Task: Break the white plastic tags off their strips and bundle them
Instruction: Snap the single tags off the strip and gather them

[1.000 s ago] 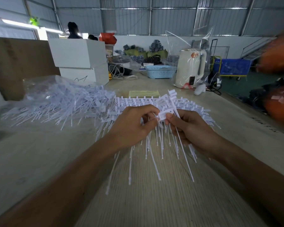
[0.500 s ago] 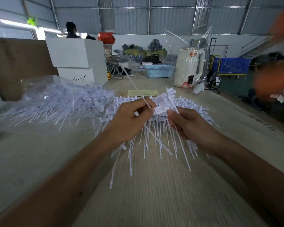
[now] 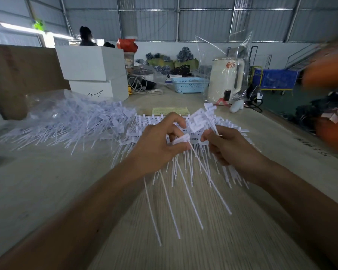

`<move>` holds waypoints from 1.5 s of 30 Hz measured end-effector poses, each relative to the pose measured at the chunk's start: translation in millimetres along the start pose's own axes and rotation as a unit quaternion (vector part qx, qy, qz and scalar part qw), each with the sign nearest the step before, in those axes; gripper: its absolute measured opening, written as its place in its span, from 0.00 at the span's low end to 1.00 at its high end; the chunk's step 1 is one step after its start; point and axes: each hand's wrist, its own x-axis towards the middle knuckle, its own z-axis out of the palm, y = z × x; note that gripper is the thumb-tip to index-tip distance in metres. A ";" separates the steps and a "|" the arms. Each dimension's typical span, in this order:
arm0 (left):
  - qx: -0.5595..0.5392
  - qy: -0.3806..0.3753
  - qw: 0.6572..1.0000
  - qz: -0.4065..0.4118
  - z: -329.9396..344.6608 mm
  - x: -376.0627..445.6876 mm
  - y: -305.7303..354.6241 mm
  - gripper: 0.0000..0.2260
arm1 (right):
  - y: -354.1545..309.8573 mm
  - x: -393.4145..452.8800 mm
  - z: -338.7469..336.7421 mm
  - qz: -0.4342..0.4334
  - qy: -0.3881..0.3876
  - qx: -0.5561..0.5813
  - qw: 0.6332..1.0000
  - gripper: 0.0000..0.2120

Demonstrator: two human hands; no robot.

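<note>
Sprawling tags (image 3: 70,121) across workshop table (image 3: 37,191)

The tags (image 3: 198,121) are white matt plastic, thin and smooth, with long stiff tails. The desk (image 3: 203,240) has a pale wood-grain laminate face with fine streaks. A clear glossy plastic bag (image 3: 45,103) covers the loose pile. The basket (image 3: 189,85) is light blue perforated plastic. The two stacked boxes (image 3: 92,63) look like smooth white card. Corrugated metal sheets (image 3: 148,22) line the wall.
</note>
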 end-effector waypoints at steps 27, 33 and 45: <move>0.154 -0.058 0.986 0.031 -2.3 -0.1 5.3 0.20 | 0.8 -8.1 14.9 0.090 -0.061 0.234 0.966 0.12; 0.186 0.011 0.981 0.046 -1.2 2.2 -1.3 0.11 | -0.8 -8.4 17.8 0.053 -0.068 0.176 0.981 0.14; 0.082 -0.053 0.995 0.038 -3.2 4.2 -4.0 0.05 | 8.9 -3.0 11.8 -0.169 -0.045 -0.050 0.983 0.13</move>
